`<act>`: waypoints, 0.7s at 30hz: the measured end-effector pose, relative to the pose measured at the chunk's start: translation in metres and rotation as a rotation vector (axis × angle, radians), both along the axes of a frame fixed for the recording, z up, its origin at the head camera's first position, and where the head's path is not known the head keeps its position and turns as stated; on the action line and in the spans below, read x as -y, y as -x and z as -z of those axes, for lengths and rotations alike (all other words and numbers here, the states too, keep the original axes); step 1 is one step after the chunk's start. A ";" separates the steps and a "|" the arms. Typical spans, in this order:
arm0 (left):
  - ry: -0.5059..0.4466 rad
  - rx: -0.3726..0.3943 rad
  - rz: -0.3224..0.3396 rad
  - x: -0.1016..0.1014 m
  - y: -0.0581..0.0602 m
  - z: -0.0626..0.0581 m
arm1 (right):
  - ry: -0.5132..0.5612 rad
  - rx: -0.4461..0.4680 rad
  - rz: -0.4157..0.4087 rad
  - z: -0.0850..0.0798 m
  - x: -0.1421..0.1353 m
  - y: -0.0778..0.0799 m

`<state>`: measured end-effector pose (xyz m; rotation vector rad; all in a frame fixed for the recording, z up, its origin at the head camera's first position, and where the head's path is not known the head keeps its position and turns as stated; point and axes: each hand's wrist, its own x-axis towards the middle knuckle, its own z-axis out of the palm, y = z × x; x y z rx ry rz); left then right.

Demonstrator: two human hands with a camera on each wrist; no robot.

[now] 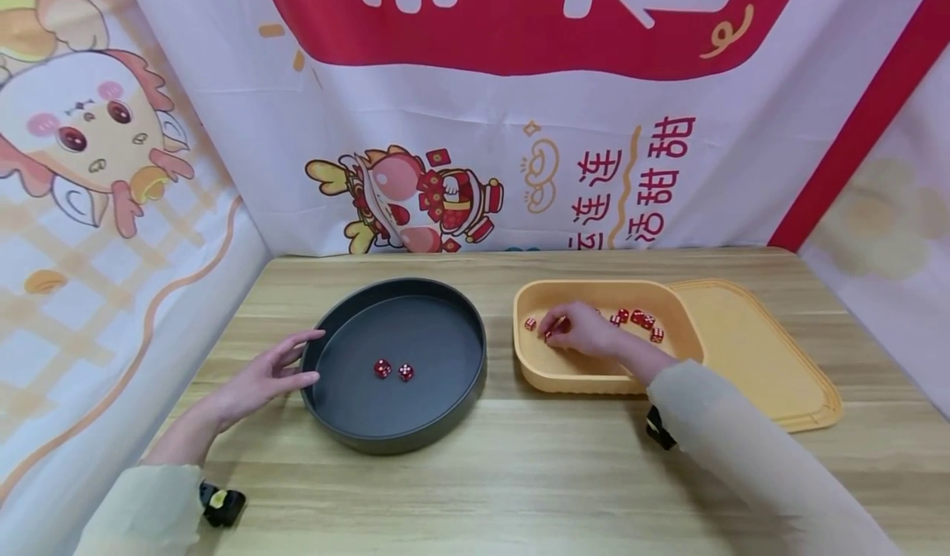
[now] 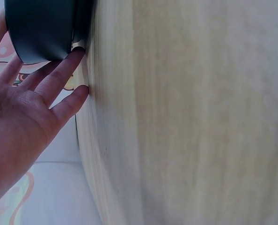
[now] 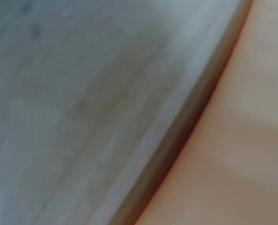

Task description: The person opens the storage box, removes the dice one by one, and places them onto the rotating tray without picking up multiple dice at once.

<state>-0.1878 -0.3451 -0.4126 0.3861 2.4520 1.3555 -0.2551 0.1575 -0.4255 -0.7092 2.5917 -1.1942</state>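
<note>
A dark grey round pan stands on the table with two red dice, one die and another die, near its middle. At the pan's left side is my left hand, fingers spread and fingertips at the rim; the left wrist view has this hand against the pan's outer wall. My right hand reaches into a yellow-orange plastic box, fingertips curled at a red die. Several more red dice lie in the box, some partly hidden behind the hand.
A flat yellow-orange lid lies on the wooden table right of the box, partly under its edge. Printed cloth hangs behind and at both sides. The right wrist view is blurred, with the box wall close up.
</note>
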 end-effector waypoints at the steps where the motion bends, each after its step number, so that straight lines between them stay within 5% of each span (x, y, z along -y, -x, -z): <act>1: 0.002 0.000 -0.001 0.000 0.000 0.000 | 0.010 0.006 0.004 -0.001 0.000 0.000; 12: -0.005 0.022 -0.016 -0.001 -0.002 -0.001 | 0.212 -0.037 -0.001 -0.023 0.002 -0.007; 21: -0.002 0.004 -0.011 -0.001 -0.001 -0.001 | 0.289 -0.055 -0.057 -0.043 0.030 -0.020</act>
